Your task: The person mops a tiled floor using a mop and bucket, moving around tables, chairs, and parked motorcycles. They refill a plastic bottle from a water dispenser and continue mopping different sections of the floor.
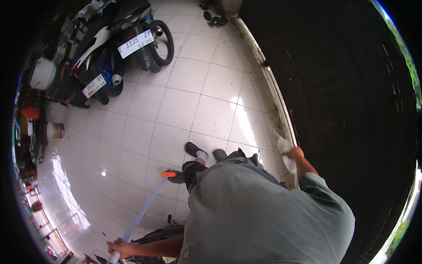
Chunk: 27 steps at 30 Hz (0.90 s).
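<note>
Head view: left grip (122, 249), lower left, wrapped round broom (147, 207); translucent plastic item (288, 164) clasped by right grip (296, 154), right of centre. Orange collar (169, 174), dark bristles (178, 178) seen left of centre.

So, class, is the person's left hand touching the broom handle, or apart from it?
Touching. The head view shows it: the left hand is closed around the broom handle, which shows on both sides of the hand.

Orange-headed broom (147, 207) slants head-down; clr bag (285, 145) prob. plastic.
</note>
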### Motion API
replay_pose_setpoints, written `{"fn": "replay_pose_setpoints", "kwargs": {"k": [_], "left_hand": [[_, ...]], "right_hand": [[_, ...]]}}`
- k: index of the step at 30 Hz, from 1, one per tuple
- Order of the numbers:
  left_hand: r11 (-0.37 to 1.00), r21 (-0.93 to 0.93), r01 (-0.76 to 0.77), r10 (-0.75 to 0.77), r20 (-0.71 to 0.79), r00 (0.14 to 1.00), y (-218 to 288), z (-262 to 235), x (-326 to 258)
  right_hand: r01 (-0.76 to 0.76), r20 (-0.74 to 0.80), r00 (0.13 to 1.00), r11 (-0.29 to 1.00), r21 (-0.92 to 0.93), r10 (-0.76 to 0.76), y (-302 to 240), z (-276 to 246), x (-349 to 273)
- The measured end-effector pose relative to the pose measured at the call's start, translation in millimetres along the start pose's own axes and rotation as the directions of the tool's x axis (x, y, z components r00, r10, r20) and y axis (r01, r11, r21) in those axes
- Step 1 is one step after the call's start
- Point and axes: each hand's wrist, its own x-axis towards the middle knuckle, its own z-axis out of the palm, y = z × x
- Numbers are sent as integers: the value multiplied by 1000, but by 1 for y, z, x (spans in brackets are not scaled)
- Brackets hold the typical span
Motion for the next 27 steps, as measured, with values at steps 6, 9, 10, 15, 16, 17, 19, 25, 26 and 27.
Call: {"fn": "replay_pose_setpoints", "kwargs": {"k": [6, 9, 10, 15, 16, 17, 19, 25, 26, 27], "left_hand": [[988, -85, -131, 131, -9, 991, 17, 18, 39], [972, -115, -203, 213, 79, 974, 23, 62, 77], [969, -37, -243, 245, 77, 966, 27, 77, 93], [850, -429, -304, 442, 270, 855, 74, 164, 160], [842, -455, -290, 461, 329, 824, 93, 185, 164], [836, -478, -269, 478, 394, 785, 107, 208, 168], [747, -654, -119, 576, 548, 606, 131, 249, 171], [808, -587, 43, 472, 690, 549, 138, 398, 144], [775, -632, 11, 548, 681, 485, 133, 420, 139], [731, -683, -7, 620, 660, 425, 125, 449, 134]], "right_hand": [[-530, 267, 826, 520, 670, 497, 148, 143, -18], [-448, 212, 868, 525, 723, 449, 90, 162, -44], [-458, 198, 871, 598, 658, 450, 62, 151, -53], [-81, 87, 995, 861, 502, 43, -122, 123, -68], [-43, 70, 998, 855, 516, 9, -159, 116, -81], [-38, 87, 996, 839, 543, -11, -188, 111, -88], [-71, 119, 993, 806, 588, 1, -227, 117, -109], [-477, 392, 845, 181, 860, 364, -176, 222, -175], [-471, 475, 777, -120, 874, 413, -153, 256, -187], [-467, 519, 698, -235, 852, 494, -127, 290, -195]]}}
